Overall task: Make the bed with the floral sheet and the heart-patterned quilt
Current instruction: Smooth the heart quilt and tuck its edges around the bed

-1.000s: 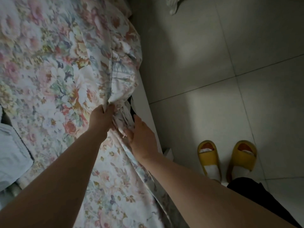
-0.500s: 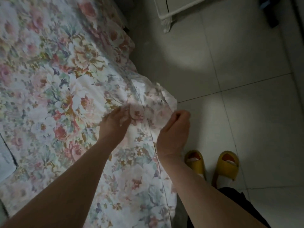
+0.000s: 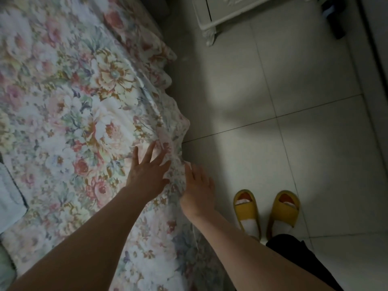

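The floral sheet (image 3: 79,114) covers the bed across the left half of the head view, and its right edge hangs over the bedside in soft folds. My left hand (image 3: 148,171) lies flat on the sheet near that edge with its fingers spread. My right hand (image 3: 198,189) is at the bedside edge, fingers straight, touching the hanging fold of the sheet. No heart-patterned quilt shows in view.
Pale blue folded cloth (image 3: 9,198) lies on the bed at the far left. A white cabinet (image 3: 226,11) stands on the tiled floor (image 3: 304,133) at the top. My feet in yellow slippers (image 3: 266,211) stand beside the bed.
Both hands let go of the bunched sheet edge they were holding. The sheet now lies over the bedside, and the hands are flat on it.
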